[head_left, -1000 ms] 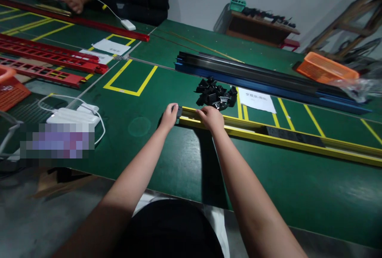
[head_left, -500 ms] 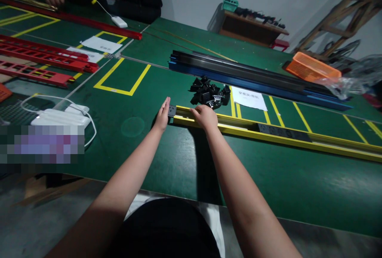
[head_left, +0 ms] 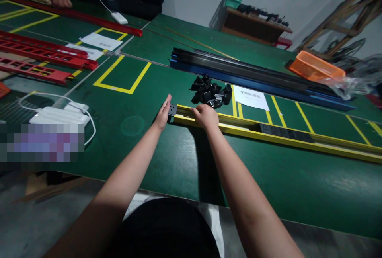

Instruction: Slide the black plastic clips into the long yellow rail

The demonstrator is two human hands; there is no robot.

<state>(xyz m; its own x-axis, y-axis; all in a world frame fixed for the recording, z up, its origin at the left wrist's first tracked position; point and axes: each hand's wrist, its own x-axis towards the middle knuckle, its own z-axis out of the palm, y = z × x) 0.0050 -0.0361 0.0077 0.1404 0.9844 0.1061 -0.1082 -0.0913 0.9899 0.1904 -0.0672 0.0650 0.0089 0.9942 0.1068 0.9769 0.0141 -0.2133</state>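
1. Left hand (head_left: 163, 114) has uncurled, now flat against the block (head_left: 172, 110) at one end of the rail (head_left: 268, 137).
2. Right hand (head_left: 206, 117) curls over the rail (black pieces (head_left: 211, 91) lie just beyond) on the worktop (head_left: 179, 162).

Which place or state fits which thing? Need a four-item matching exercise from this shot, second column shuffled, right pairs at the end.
Things
1. Left hand
2. Right hand
3. Black parts
4. Green basket

Places and states
A. Heaped on the table, just beyond the yellow rail
B. Fingers extended, beside the black socket at the rail's end
C. On the brown shelf by the wall
D. Fingers bent, at the rail, in from its end

Right pairs
1-B
2-D
3-A
4-C
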